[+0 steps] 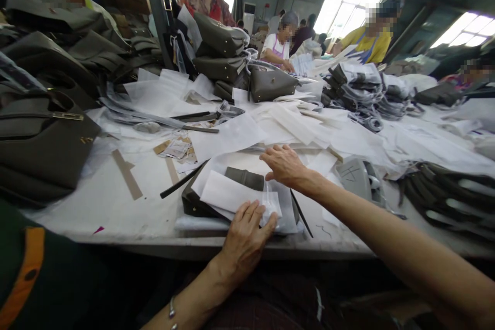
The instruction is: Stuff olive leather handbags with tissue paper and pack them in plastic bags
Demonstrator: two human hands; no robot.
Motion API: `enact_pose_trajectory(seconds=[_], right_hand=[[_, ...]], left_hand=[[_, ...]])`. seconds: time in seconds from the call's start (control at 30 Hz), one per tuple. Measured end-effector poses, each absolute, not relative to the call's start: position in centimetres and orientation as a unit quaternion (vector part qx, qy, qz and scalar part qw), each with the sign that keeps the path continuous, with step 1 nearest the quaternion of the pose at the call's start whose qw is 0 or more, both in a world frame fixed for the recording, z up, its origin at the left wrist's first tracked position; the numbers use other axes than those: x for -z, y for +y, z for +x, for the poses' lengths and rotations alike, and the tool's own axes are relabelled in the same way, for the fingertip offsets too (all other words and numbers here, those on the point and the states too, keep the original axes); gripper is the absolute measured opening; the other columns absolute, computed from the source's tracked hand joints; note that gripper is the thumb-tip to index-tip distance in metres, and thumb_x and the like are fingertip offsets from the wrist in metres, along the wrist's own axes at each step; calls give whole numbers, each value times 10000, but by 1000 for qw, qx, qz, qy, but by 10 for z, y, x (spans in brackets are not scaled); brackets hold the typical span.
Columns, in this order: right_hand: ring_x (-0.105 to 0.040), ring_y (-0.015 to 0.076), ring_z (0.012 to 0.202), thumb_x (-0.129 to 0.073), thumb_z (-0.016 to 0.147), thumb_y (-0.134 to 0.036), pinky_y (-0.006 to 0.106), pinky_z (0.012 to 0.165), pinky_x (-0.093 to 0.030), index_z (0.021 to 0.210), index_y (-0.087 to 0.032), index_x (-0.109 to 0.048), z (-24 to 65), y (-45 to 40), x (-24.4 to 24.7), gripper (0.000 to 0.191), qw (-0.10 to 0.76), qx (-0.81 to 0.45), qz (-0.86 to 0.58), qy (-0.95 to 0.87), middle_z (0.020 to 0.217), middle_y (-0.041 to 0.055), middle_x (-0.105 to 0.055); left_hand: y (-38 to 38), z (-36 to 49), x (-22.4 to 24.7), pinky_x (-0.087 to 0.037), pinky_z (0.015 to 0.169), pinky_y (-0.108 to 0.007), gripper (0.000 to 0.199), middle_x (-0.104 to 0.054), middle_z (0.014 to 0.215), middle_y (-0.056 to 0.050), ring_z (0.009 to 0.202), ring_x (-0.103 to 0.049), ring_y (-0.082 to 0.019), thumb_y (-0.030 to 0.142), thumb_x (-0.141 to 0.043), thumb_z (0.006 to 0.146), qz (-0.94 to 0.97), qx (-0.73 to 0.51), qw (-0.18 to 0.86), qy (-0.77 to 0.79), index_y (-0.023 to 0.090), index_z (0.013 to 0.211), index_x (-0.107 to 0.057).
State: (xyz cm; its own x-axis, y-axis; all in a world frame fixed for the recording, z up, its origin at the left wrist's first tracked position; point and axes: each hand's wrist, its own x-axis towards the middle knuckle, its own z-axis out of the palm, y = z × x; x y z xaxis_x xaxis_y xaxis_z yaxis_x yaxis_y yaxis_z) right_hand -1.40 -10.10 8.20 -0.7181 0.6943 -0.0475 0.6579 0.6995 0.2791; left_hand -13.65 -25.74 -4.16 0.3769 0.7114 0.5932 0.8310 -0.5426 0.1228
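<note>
The person's left hand (249,234) lies with spread fingers on a white sheet (226,193) over a dark bag (197,205) at the near edge of the surface (96,216), while the right hand (285,166), its fingers loosely curled and apart, hovers beside a grey-green strap piece (245,178) there. Loose white papers (228,134) crowd the space just beyond (a thin dark strap (183,179) pokes out left), with stacked bags (220,44) farther back, bundled straps (456,201) at right, and people working before bright windows (348,7).
</note>
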Motion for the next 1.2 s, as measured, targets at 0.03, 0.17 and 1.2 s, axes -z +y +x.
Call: enact_pose_trajectory(seconds=[0.03, 0.17, 1.2], right_hand=[[-612, 258, 994, -783, 777, -358, 331, 826, -395, 1067, -190, -669, -11, -107, -81, 354, 51, -87, 398, 912, 1077, 85, -694], [-649, 199, 857, -677, 860, -324, 287, 758, -404, 894, -232, -741, -2, -128, -63, 117, 55, 51, 452, 889, 911, 29, -735], [-390, 316, 1390, -643, 642, -35, 475, 1132, -381, 1450, -156, -434, 53, -199, 17, 843, -119, 11, 345, 931, 1508, 154, -408]], left_hand=[[-257, -137, 42, -401, 1071, -454, 404, -619, 1217, -110, 1215, -538, -260, 123, -430, 916, -824, 303, 100, -468, 231, 1275, -580], [-257, -137, 43, -408, 1064, -454, 394, -617, 1224, -115, 1211, -544, -260, 144, -434, 924, -827, 303, 105, -463, 224, 1281, -577], [-242, -250, -25, -461, 1030, -434, 370, -646, 1229, -98, 1167, -583, -254, 440, -561, 928, -769, 214, 89, -595, 183, 1185, -627]])
